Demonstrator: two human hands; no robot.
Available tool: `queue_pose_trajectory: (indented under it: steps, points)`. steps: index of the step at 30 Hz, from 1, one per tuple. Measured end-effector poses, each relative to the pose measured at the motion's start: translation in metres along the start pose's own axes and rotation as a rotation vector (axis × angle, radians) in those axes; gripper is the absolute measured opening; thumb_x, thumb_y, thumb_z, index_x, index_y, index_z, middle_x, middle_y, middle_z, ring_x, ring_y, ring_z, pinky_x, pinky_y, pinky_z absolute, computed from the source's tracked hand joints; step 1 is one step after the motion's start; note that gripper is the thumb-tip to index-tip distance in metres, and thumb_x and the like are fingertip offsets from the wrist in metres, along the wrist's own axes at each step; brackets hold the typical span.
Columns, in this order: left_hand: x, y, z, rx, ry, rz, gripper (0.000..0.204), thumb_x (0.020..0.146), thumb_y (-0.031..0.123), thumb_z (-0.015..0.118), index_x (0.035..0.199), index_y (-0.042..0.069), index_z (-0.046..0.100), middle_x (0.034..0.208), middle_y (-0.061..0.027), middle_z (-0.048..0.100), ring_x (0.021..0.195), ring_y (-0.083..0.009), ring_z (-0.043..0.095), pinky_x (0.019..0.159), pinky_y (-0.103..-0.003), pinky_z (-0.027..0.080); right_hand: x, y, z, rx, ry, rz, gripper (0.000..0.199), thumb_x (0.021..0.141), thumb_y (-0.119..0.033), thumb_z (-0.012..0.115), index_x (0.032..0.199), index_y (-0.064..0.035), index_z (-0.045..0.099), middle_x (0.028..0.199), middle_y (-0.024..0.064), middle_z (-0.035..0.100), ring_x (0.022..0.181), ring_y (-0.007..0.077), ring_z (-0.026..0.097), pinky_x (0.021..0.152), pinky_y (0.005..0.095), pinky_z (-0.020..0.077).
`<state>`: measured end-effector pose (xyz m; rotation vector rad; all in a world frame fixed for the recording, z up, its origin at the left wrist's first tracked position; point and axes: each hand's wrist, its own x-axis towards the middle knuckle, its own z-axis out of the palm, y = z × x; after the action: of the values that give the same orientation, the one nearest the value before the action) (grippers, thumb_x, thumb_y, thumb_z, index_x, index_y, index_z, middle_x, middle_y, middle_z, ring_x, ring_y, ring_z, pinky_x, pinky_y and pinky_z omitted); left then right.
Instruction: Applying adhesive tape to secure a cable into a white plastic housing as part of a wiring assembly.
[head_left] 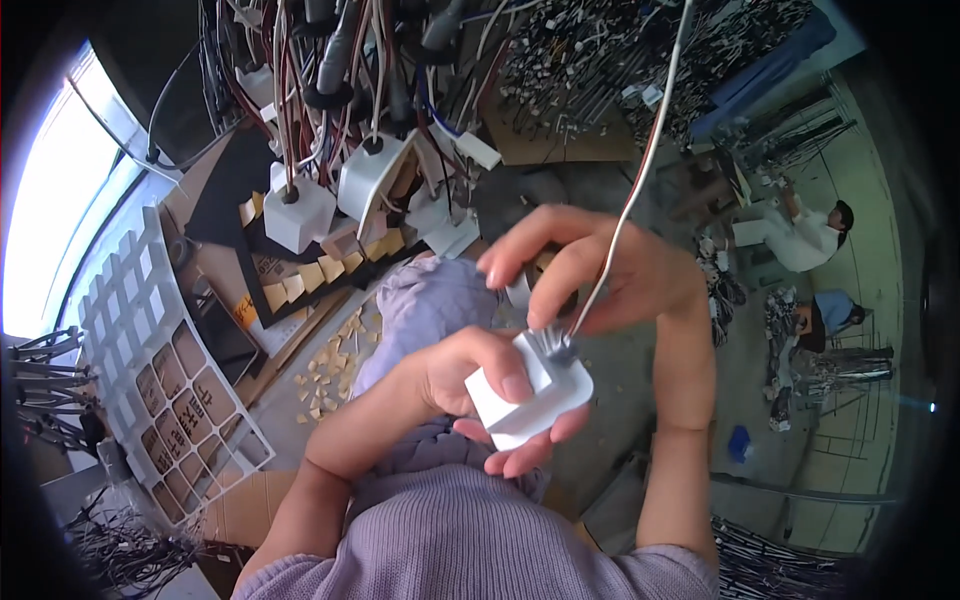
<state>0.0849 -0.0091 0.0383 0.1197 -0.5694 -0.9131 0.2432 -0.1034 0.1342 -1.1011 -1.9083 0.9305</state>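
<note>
beyond the left hand (478, 368) hang white housings (299, 220).

One left hand (460, 370), one right hand (625, 275). Between them, one white housing (540, 408), with at least one long white wire (655, 150) rising from it. Ahead and left of the hands, two boxy white housings (298, 222), hanging. Farther left, at least one white grid panel (227, 386). Beyond the right hand, two people (797, 238) and one blue item (740, 444). Tan scraps (325, 380) left of the hands, too many to count.
</note>
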Motion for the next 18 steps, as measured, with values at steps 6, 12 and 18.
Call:
queue_pose_trajectory:
  steps: [6, 12, 18]
  points:
    - [-0.007, 0.013, 0.002, 0.229, 0.193, 0.119, 0.049, 0.071, 0.028, 0.061, 0.101, -0.011, 0.055, 0.078, -0.0242, 0.065, 0.058, -0.0259, 0.066, 0.034, -0.023, 0.042, 0.007, -0.011, 0.002, -0.275, 0.029, 0.096, 0.03, 0.062, 0.012, 0.063, 0.086, -0.0064, 0.067, 0.119, 0.0096, 0.053, 0.107, 0.0267, 0.056, 0.089, 0.0344, 0.0463]
    - [-0.013, 0.011, 0.003, 0.582, 0.526, 0.35, 0.039, 0.073, 0.021, 0.064, 0.099, -0.007, 0.057, 0.075, -0.0142, 0.065, 0.06, -0.0185, 0.065, 0.038, -0.02, 0.041, 0.011, -0.024, 0.001, -0.42, -0.036, 0.312, 0.031, 0.061, 0.003, 0.066, 0.089, -0.0091, 0.067, 0.103, 0.0069, 0.054, 0.101, 0.0245, 0.054, 0.088, 0.0361, 0.0428]
    - [-0.022, 0.006, 0.001, 0.92, 0.893, 0.429, 0.029, 0.074, 0.023, 0.067, 0.093, 0.001, 0.064, 0.073, -0.0023, 0.067, 0.062, -0.0083, 0.062, 0.044, -0.021, 0.043, 0.005, -0.036, 0.002, -0.592, -0.041, 0.472, 0.038, 0.058, -0.009, 0.071, 0.096, -0.006, 0.064, 0.096, 0.0081, 0.053, 0.099, 0.0265, 0.053, 0.092, 0.0365, 0.0403]
